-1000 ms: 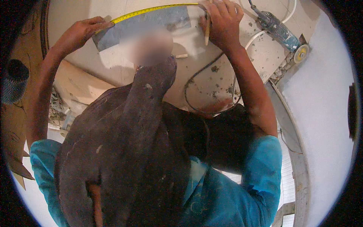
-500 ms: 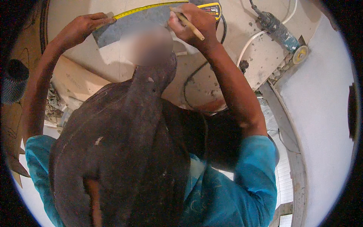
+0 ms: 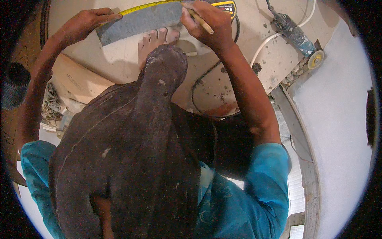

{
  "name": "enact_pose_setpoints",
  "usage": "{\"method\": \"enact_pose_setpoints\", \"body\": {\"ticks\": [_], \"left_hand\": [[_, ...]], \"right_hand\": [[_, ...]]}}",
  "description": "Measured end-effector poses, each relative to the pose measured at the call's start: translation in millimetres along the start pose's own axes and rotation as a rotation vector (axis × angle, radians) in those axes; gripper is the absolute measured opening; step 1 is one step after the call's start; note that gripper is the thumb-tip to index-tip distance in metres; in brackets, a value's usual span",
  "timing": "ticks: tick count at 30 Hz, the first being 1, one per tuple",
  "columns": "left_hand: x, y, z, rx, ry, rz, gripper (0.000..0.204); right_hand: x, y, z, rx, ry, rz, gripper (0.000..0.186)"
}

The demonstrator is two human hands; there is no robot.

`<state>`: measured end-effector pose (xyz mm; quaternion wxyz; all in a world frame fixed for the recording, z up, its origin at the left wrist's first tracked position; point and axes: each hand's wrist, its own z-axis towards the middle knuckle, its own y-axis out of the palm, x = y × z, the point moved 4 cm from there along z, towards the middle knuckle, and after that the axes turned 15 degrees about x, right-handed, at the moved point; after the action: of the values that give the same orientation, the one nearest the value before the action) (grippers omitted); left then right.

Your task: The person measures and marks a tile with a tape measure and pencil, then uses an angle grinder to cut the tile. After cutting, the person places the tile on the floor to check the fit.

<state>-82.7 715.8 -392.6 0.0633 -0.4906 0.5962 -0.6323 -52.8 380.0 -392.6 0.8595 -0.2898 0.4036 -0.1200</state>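
On the far left stands a dark, mesh-walled cylinder (image 3: 16, 91) with a round mouth; its inside is too dark to read. At the far side, a yellow and black tape-measure case (image 3: 230, 7) sits just beyond the right hand (image 3: 207, 24), with its yellow metal tape (image 3: 151, 5) stretched leftward along the far edge of a flat grey rectangular slab (image 3: 139, 24).

The slab lies on the far part of the floor, between the hands. The left hand (image 3: 85, 24) has its fingers together, clamped on the tape's end at the slab's left end. The right hand's fingers are closed on a slim tan wooden pencil (image 3: 202, 22), its tip at the tape; whether it touches cannot be told.

The floor (image 3: 123, 73) is of pale beige tiles, spotted with dark grime toward the right. A bare foot (image 3: 157, 42) is just on the near side of the slab. A blue-grey angle grinder (image 3: 296, 36) with a yellow disc (image 3: 315, 59) lies on the right, near a white cable (image 3: 264, 44); a thin black cable (image 3: 194, 89) loops across the middle. Grey rubble (image 3: 292, 76) fills a gap beside the smooth white wall (image 3: 344, 115) on the right. A light brown board (image 3: 81, 75) lies on the left.
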Motion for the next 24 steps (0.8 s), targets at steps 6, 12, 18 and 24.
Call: {"method": "enact_pose_setpoints", "body": {"ticks": [6,12,18,24], "left_hand": [[-0.1,-0.2,1.3,0.032,0.021,-0.043,0.066],[3.4,-2.9,2.3,0.017,0.010,-0.032,0.065],[3.2,-1.8,2.9,0.042,0.020,-0.014,0.061],[3.0,-1.6,2.4,0.017,-0.002,-0.038,0.058]], "right_hand": [[-2.6,1.0,3.9,-0.031,0.049,-0.002,0.029],[-1.2,1.9,5.5,-0.042,0.093,0.003,0.030],[0.9,3.5,2.6,-0.014,0.081,0.016,0.030],[-2.6,4.3,5.6,-0.025,0.075,0.020,0.028]]}}
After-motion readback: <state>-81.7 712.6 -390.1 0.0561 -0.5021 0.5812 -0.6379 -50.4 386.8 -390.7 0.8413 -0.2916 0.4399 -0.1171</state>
